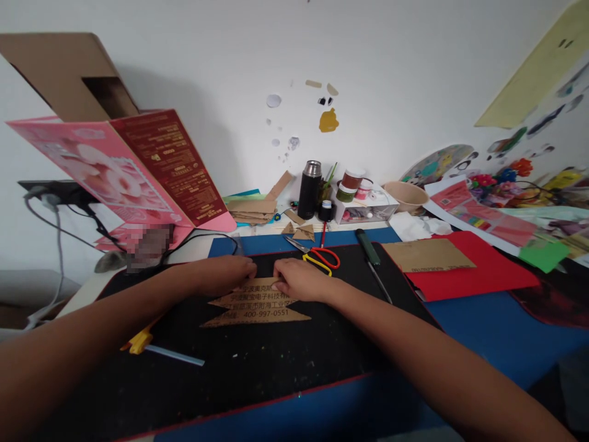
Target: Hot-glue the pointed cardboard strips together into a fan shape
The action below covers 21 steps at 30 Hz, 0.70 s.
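A brown cardboard piece point(257, 314) with printed text and notched, zigzag sides lies on the black mat point(257, 399). My left hand point(232, 273) is closed with curled fingers at its upper left edge. At the upper right edge, my right hand point(297, 281) pinches the same cardboard between thumb and fingers. Behind the right hand rest scissors point(317, 255) with red and yellow handles. A yellow glue gun point(139, 341) with a translucent glue stick point(177, 355) lies nearer, partly hidden by my left forearm.
A green-handled screwdriver point(370, 252) lies right of the scissors. Cardboard scraps point(301, 232), a black thermos point(310, 190) and paint jars point(352, 181) stand along the wall. A pink box point(105, 166) leans at left. Red paper point(478, 276) with cardboard point(430, 255) lies at right.
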### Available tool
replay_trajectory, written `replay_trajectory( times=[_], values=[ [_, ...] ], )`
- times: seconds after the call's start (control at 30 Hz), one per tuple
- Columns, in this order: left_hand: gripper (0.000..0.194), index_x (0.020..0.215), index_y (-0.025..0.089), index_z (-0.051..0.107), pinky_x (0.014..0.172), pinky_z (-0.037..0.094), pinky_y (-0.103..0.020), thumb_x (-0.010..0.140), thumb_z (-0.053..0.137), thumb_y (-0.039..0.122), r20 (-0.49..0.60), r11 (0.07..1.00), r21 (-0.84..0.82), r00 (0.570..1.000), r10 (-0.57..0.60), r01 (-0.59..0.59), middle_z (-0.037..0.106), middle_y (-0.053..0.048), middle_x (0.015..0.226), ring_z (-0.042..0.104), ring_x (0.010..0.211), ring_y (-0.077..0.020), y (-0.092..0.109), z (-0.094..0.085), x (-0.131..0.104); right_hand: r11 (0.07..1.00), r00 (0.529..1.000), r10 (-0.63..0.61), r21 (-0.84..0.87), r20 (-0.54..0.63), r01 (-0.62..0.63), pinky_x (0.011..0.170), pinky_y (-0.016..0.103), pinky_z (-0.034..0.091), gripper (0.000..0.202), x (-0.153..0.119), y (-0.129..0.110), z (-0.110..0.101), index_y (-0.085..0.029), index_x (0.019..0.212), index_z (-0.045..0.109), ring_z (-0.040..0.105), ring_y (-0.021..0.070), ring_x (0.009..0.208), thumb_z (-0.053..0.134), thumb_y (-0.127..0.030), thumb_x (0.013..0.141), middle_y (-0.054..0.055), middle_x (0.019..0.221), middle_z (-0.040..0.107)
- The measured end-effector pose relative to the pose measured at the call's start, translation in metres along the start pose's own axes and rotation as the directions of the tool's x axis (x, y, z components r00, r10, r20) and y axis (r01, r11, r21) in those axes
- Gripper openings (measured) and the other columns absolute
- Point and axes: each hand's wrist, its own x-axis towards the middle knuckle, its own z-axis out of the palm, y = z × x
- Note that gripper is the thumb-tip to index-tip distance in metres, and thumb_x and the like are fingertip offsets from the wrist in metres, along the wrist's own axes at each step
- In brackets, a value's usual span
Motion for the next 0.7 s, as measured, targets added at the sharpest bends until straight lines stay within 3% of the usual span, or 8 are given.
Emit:
replay_trajectory(
  times=[0.2,0.53,0.7],
  values=[
    [0.023,0.093,0.021,0.069,0.068,0.043,-0.029,0.077,0.057,0.009,0.039,1.000,0.015,0.999,-0.006,0.005,0.073,-0.006,0.096,0.067,0.084,-0.0227,0.010,-0.012,0.003,1.000,1.000,0.011,0.013,0.015,-0.011,0.068,0.029,0.035,0.014,0.002,0.001,-0.001,-0.017,0.095,0.064,0.063,0.0211,0.088,0.072,-0.028,0.090,0.008,0.098,0.070],
    [0.019,0.092,0.014,0.073,0.071,0.048,-0.032,0.087,0.056,0.008,0.090,0.970,0.237,0.995,0.038,-0.058,0.076,-0.014,0.092,0.071,0.083,-0.0275,0.026,-0.016,0.012,0.999,1.000,0.000,0.042,-0.008,0.001,0.067,0.029,0.034,0.013,0.002,0.005,0.002,-0.018,0.094,0.063,0.064,0.0217,0.088,0.072,-0.027,0.089,0.007,0.096,0.071],
    [0.009,0.090,0.016,0.074,0.073,0.050,-0.032,0.088,0.067,0.021,0.076,0.971,0.236,0.997,0.022,-0.039,0.076,-0.014,0.089,0.072,0.084,-0.0283,0.027,-0.015,0.018,0.999,1.000,0.001,0.042,-0.011,0.000,0.068,0.030,0.035,0.015,0.001,0.004,0.002,-0.017,0.095,0.064,0.064,0.0227,0.090,0.072,-0.028,0.089,0.008,0.098,0.071]
  ],
)
